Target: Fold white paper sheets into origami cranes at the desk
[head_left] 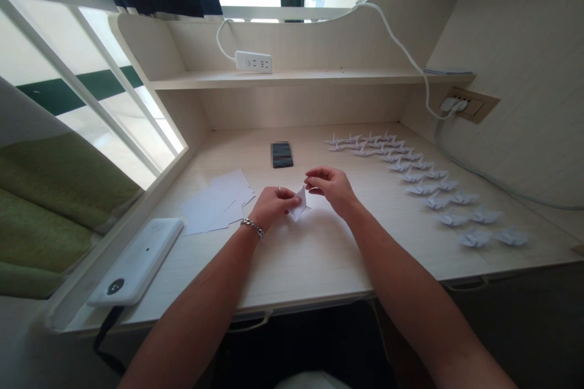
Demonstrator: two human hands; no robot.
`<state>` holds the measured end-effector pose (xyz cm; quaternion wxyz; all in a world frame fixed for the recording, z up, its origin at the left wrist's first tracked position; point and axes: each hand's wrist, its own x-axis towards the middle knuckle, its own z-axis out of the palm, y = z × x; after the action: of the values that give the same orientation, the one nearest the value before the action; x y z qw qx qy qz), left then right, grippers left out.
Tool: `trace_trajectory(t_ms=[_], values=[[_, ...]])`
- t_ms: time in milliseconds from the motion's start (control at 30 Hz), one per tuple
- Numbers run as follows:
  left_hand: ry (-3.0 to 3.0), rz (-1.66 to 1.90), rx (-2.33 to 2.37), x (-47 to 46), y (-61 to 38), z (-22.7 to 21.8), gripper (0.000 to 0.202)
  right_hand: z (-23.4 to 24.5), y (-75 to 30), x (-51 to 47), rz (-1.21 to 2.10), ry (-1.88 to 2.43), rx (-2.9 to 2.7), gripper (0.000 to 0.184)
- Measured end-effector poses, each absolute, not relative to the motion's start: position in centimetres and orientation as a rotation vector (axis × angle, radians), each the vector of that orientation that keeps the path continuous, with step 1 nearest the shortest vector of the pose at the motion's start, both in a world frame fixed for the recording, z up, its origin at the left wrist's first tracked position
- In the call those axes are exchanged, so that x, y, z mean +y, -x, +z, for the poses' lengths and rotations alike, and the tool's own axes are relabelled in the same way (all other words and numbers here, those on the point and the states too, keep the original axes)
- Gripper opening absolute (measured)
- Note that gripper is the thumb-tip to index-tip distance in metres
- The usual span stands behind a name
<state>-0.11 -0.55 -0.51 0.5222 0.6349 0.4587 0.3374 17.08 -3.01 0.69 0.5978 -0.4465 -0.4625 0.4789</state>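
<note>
A small piece of white paper, partly folded point(300, 205), sits at the middle of the pale wooden desk point(319, 255). My left hand point(272, 205) is closed on its left side; it wears a ring and a metal bracelet. My right hand point(329, 185) hovers just to the right and above the paper, fingers curled in a pinch near its upper tip. A loose stack of flat white sheets point(219, 200) lies left of my left hand.
Several folded white paper cranes point(426, 188) lie in two rows across the right of the desk. A dark phone point(281, 154) lies behind the hands. A white power bank point(137, 261) rests at the left edge. A power strip point(253, 61) sits on the shelf, its cable running to a wall socket point(460, 103).
</note>
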Motion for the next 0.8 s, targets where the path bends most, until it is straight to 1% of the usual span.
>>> trace_trajectory(t_ms=[133,233,433,633,800], values=[[-1.556,0.85,1.112,-0.7,0.1,-0.4,0.02,0.1,-16.9,-2.9,1.06,1.045,-1.285,0.033],[-1.621,0.815,1.134,-0.7,0.1,-0.3,0.024,-0.4,-16.6,-2.7,1.025,1.037,-1.375,0.03],[-1.679,0.803,1.13,-0.7,0.1,-0.3,0.025,-0.5,-16.5,-2.5,1.123,1.001,-1.246,0.031],[-1.565,0.838,1.088,-0.8,0.0,-0.5,0.024,-0.3,-16.3,-2.6,1.169,0.973,-1.16,0.03],[-1.388,0.983,1.024,-0.7,-0.2,-0.6,0.029,-0.2,-16.4,-2.6,1.116,1.073,-1.134,0.031]])
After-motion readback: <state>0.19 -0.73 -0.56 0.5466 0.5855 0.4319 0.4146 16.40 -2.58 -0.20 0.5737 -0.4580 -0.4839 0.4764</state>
